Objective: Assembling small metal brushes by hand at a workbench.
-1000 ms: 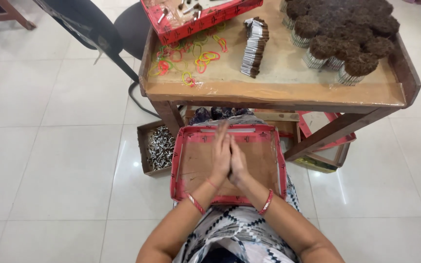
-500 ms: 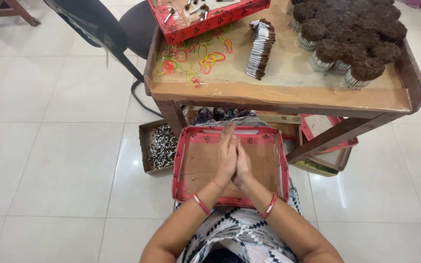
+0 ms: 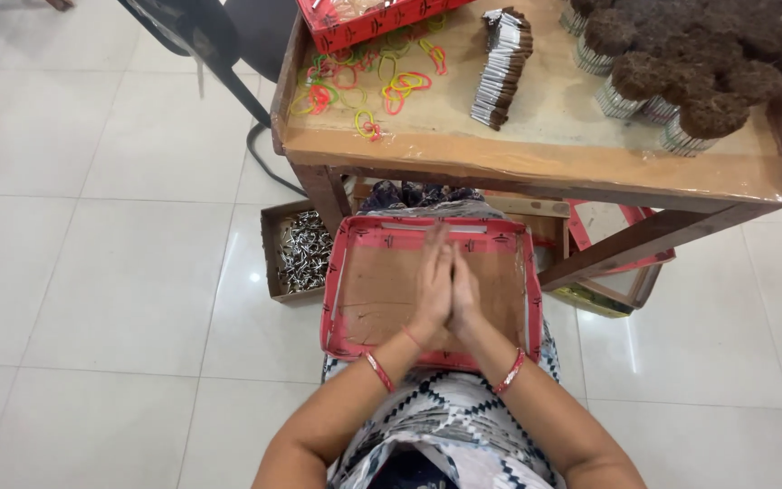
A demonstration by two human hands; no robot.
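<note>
Table (image 3: 536, 158) first: wooden, with raised side rails, it fills the top of the view, and everything else sits around it. On its right end stands a cluster of round bundles (image 3: 690, 63) with dark brown tops and silvery wrapped sides, packed touching one another. Near the middle of the tabletop lies a curved row of thin wrapped sticks (image 3: 502, 65), and to the left of that a scatter of coloured rubber bands (image 3: 382, 81), with the corner of a red box (image 3: 368, 18) just behind them at the table's far edge.

Below the table's front edge, on the person's lap, rests a red-rimmed tray (image 3: 341, 281) with a brown cardboard floor. Over that tray the left hand (image 3: 431, 285) and the right hand (image 3: 463, 294) are pressed flat together, palm to palm, fingers pointing toward the table; whether anything lies between the palms, I cannot tell. Each wrist carries a red bangle.

Left of the tray, beside the table leg, a small cardboard box (image 3: 296, 249) on the tiled floor holds a heap of small silvery pieces.
</note>
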